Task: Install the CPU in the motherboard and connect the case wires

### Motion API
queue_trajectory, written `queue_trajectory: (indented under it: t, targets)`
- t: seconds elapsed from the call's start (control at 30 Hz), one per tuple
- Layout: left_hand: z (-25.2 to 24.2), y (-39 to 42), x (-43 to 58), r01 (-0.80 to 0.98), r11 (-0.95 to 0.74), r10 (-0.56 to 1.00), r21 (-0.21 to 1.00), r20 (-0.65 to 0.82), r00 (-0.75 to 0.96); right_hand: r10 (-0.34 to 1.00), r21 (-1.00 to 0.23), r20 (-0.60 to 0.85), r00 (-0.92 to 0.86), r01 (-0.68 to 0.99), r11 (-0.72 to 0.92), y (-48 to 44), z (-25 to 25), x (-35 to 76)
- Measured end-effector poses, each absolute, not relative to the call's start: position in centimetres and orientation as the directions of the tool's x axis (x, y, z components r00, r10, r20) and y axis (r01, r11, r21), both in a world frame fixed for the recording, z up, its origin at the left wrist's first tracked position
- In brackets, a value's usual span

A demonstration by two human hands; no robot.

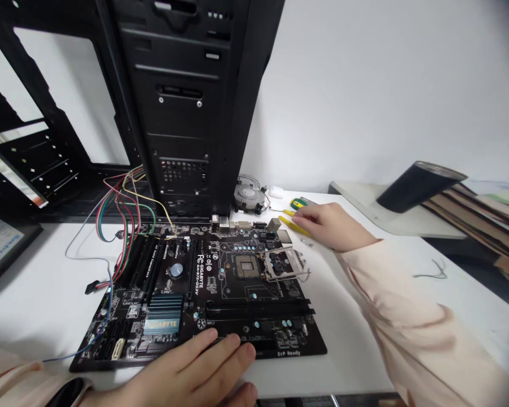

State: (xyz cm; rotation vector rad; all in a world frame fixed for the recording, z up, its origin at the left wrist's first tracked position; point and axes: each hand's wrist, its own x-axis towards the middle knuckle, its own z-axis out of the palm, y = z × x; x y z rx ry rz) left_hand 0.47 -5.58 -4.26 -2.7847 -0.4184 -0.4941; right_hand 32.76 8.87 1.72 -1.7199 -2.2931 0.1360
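A black motherboard (203,294) lies flat on the white table (34,294), its CPU socket (246,265) empty and the socket's metal load plate (286,263) swung open to the right. My left hand (195,373) rests with fingers stretched flat on the board's near edge. My right hand (328,226) reaches to the far right of the board, its fingers curled over the yellow handles of a small tool (294,221) lying on the table; whether it grips them is hidden. A small dark chip (284,236) lies just beside that hand.
An open black PC case (182,102) stands behind the board, with coloured front-panel wires (123,226) trailing onto it. A round CPU cooler fan (248,196) sits by the wall. A tilted dark cylinder (415,186) and stacked boards lie at the right.
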Motion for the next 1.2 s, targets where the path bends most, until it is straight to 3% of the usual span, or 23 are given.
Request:
queue_trajectory:
  t: [0.1, 0.43, 0.83, 1.07, 1.2]
  targets:
    - [-4.1, -5.6, 0.4, 0.316, -0.922, 0.219, -0.224, 0.371, 0.903, 0.939, -0.153, 0.105, -0.329, 0.927, 0.342, 9.2, 1.4, 32.8]
    - [-3.9, -5.8, 0.3, 0.321, -0.925, 0.237, -0.205, 0.351, 0.906, 0.881, -0.126, -0.084, -0.466, 0.882, 0.455, 9.2, 0.6, 31.8]
    - [-3.4, -6.1, 0.0, 0.296, -0.927, 0.233, -0.229, 0.268, 0.935, 0.911, -0.153, -0.041, -0.41, 0.904, 0.4, 9.1, 0.4, 32.0]
    - [-3.1, -6.2, 0.0, 0.302, -0.926, 0.239, -0.228, 0.266, 0.934, 0.949, -0.094, -0.032, -0.313, 0.947, 0.309, 9.3, 0.3, 32.0]
    - [-3.2, -6.0, 0.0, 0.299, -0.928, 0.233, -0.222, 0.277, 0.932, 0.956, -0.145, -0.092, -0.278, 0.954, 0.263, 9.3, 0.9, 31.8]
